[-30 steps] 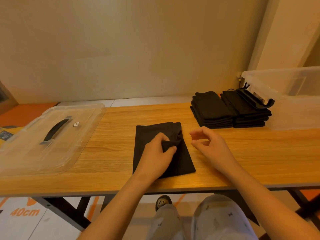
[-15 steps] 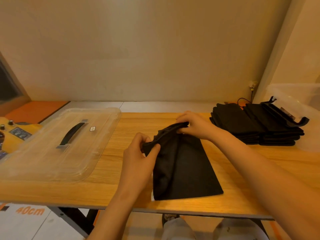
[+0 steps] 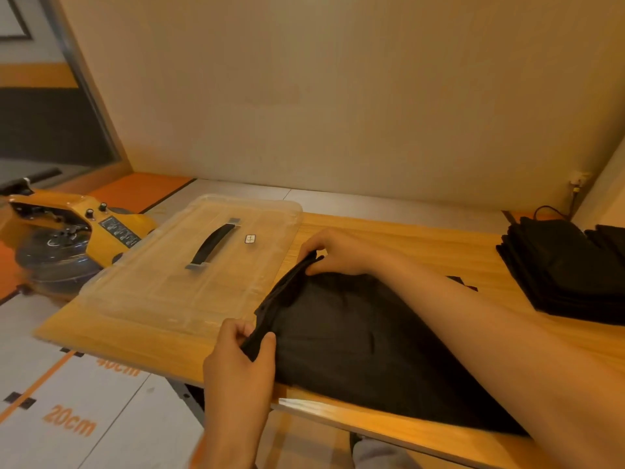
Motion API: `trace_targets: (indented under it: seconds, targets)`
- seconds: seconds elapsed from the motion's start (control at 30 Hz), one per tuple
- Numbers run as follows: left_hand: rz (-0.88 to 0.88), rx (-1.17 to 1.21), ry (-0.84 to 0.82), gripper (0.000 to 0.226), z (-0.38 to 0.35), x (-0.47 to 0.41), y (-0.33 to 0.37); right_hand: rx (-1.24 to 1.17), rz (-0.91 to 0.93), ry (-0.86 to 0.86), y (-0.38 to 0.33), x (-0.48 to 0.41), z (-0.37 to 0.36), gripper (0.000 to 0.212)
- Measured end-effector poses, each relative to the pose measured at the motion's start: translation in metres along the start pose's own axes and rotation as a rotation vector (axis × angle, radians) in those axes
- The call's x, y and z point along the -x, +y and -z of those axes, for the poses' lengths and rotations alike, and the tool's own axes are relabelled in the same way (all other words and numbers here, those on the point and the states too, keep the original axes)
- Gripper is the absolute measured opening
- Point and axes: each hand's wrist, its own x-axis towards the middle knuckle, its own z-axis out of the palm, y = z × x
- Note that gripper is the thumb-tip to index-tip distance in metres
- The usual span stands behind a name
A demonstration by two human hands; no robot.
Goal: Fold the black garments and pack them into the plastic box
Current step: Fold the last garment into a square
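A black garment lies spread on the wooden table, reaching to the near edge. My left hand pinches its near left corner between thumb and fingers. My right hand grips the far end of the same left edge, which is lifted off the table between the two hands. My right forearm crosses over the cloth. A stack of folded black garments sits at the right edge of the view. The plastic box itself is out of view.
The clear plastic lid with a black handle lies on the left part of the table, just left of the garment. A yellow machine stands on the floor beyond the table's left end. A wall runs behind the table.
The view has swung left, so the plastic box has left the frame. Both hands have pulled the garment's left edge further apart and toward the lid, spreading the cloth wider.
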Motion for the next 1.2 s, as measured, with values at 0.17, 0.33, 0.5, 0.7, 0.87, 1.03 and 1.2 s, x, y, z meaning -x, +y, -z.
trace_targets:
  seconds: [0.17,0.33,0.5,0.7,0.87,1.03,1.2]
  targets:
    - [-0.004,-0.052,0.066,0.021,0.0,0.004,0.0,-0.052,0.043,0.004,-0.009,-0.009,-0.007,0.017]
    - [-0.058,-0.062,0.146,0.021,-0.001,0.011,0.003,-0.127,0.088,0.034,-0.018,-0.015,-0.004,0.016]
    - [-0.217,-0.063,0.173,0.019,-0.005,0.018,0.016,-0.193,0.033,0.08,-0.002,-0.005,0.006,0.013]
    - [-0.611,-0.133,0.037,0.023,-0.054,0.049,0.052,-0.217,0.006,0.192,0.024,0.043,0.049,0.016]
    - [-0.833,-0.161,-0.181,0.046,-0.115,0.082,0.059,-0.196,-0.067,0.255,0.063,0.105,0.077,0.02]
    - [-0.929,-0.236,-0.361,0.048,-0.149,0.103,0.053,-0.164,-0.201,0.292,0.099,0.147,0.072,0.027]
    - [-0.966,-0.324,-0.405,0.041,-0.162,0.109,0.044,-0.171,-0.255,0.313,0.117,0.165,0.056,0.033]
